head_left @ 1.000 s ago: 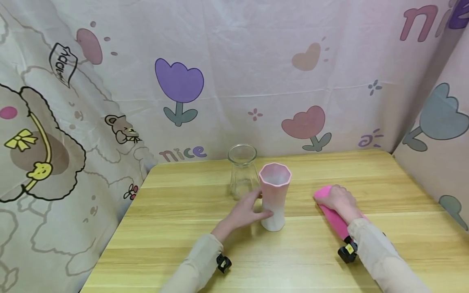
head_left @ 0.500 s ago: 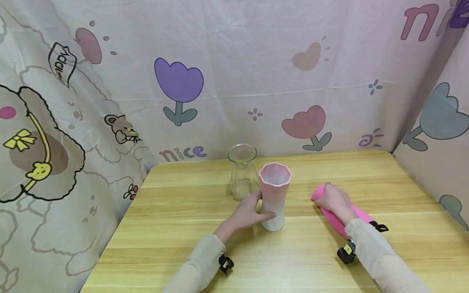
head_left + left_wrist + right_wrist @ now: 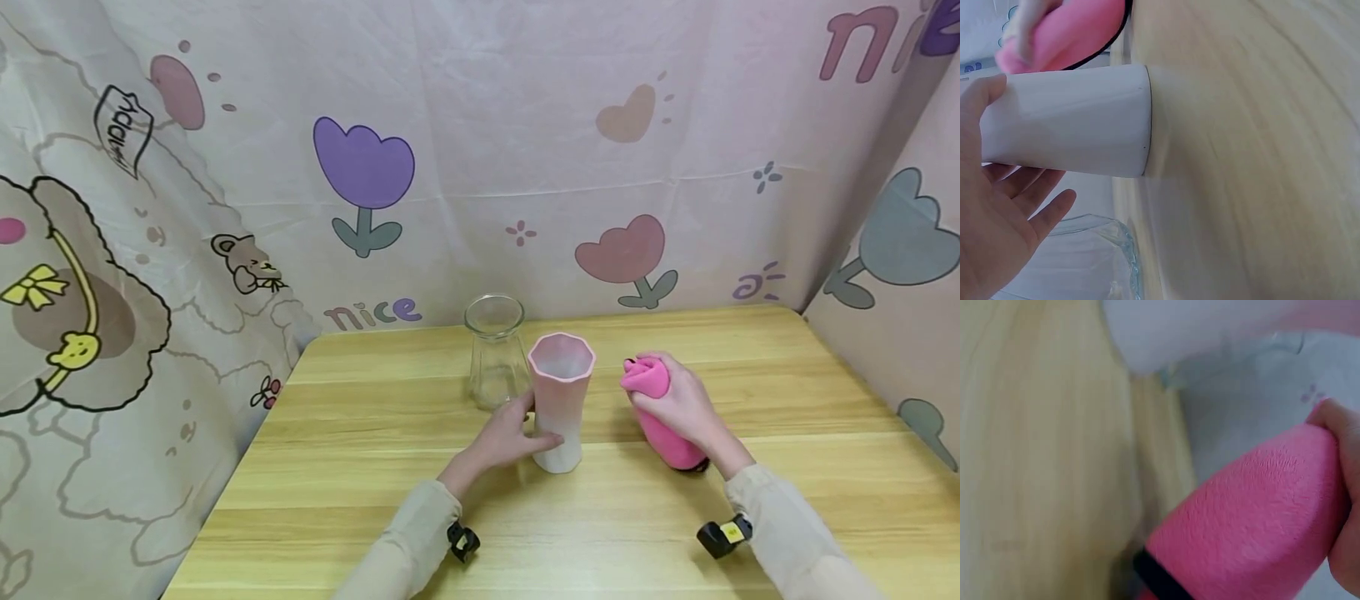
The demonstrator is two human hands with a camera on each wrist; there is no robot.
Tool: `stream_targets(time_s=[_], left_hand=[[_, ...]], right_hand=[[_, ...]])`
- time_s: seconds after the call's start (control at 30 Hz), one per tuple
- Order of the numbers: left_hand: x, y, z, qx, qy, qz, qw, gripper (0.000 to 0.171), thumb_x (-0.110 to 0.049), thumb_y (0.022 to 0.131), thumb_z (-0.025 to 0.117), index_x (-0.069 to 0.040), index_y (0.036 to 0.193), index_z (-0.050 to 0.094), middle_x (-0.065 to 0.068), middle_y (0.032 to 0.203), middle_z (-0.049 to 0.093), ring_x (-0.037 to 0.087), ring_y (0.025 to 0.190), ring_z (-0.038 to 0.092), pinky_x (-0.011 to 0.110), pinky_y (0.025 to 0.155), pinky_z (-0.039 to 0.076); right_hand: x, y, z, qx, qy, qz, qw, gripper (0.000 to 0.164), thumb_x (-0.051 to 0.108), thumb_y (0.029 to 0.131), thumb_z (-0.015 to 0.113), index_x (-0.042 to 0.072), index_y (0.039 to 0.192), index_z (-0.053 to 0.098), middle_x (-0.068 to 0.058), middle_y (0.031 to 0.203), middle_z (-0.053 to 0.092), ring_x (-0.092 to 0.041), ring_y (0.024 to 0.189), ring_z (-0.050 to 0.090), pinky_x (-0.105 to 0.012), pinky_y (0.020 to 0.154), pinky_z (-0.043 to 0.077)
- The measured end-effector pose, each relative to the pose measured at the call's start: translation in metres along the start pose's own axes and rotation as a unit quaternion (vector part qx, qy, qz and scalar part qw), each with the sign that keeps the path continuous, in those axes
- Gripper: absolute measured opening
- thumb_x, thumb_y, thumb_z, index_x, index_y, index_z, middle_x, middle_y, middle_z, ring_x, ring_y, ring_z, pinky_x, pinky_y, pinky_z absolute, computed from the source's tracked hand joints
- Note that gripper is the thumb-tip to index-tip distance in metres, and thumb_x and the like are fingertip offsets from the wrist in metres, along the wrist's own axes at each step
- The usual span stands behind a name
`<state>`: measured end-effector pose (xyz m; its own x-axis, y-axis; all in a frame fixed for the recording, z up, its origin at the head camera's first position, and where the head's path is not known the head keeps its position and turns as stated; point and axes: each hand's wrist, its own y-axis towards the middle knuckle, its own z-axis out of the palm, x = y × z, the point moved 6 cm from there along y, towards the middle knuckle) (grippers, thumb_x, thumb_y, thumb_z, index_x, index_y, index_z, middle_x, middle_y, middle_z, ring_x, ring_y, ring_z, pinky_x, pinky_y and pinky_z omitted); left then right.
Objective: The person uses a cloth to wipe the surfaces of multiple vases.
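Note:
A tall vase (image 3: pixel 559 404), fading from pink at its faceted rim to white at its foot, stands upright on the wooden table. My left hand (image 3: pixel 502 437) holds it from the left, thumb across the front and fingers behind, as the left wrist view shows with the white lower part (image 3: pixel 1079 119). To the right, my right hand (image 3: pixel 684 406) grips a pink, fuzzy, rolled-up cloth item (image 3: pixel 670 442) near its upper end. A black band (image 3: pixel 1160 575) edges its lower end. The pink item leans, its top toward the vase.
A clear glass vase (image 3: pixel 497 367) with a flared rim stands just behind and left of the pink-and-white one. Printed fabric (image 3: pixel 480 167) hangs behind the wooden table (image 3: pixel 360 467) and along both sides.
The pink item has gone from lying slanted on the table to being tipped more upright, as my right hand turned it and drew it left. My left hand has stayed on the vase.

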<state>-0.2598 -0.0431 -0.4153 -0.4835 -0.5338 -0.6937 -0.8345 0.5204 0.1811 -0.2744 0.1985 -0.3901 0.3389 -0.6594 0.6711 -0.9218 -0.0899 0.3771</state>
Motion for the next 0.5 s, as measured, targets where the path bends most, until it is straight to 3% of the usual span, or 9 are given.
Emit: stream_targets(time_s=[0.13,0.33,0.5], left_hand=[[-0.001,0.000,-0.001,0.001,-0.005,-0.002,1.0000,0.065,-0.039,0.076,0.070,-0.012,0.129,0.043,0.004,0.124,0.055,0.018,0.109,0.054,0.035,0.092,0.044],[-0.001,0.000,-0.001,0.002,-0.004,-0.003,1.0000,0.066,-0.038,0.076,0.070,-0.013,0.130,0.042,0.005,0.125,0.054,0.019,0.108,0.054,0.035,0.092,0.045],[-0.004,0.001,-0.002,0.006,-0.003,-0.001,1.0000,0.062,-0.036,0.075,0.071,-0.012,0.126,0.045,0.005,0.121,0.057,0.018,0.107,0.055,0.033,0.090,0.045]], right_hand=[[0.029,-0.003,-0.006,-0.031,0.061,-0.021,0.997,0.052,0.005,0.071,0.072,0.003,0.119,0.051,-0.016,0.105,0.061,-0.012,0.084,0.056,-0.022,0.066,0.050],[0.073,-0.004,-0.011,-0.061,0.136,-0.081,0.986,0.055,-0.008,0.064,0.074,0.000,0.115,0.054,-0.015,0.105,0.061,0.002,0.086,0.052,-0.012,0.071,0.047],[0.084,-0.004,-0.003,-0.053,0.161,-0.103,0.980,0.059,-0.011,0.064,0.073,-0.002,0.118,0.051,-0.018,0.110,0.059,0.004,0.093,0.050,-0.009,0.078,0.044]])
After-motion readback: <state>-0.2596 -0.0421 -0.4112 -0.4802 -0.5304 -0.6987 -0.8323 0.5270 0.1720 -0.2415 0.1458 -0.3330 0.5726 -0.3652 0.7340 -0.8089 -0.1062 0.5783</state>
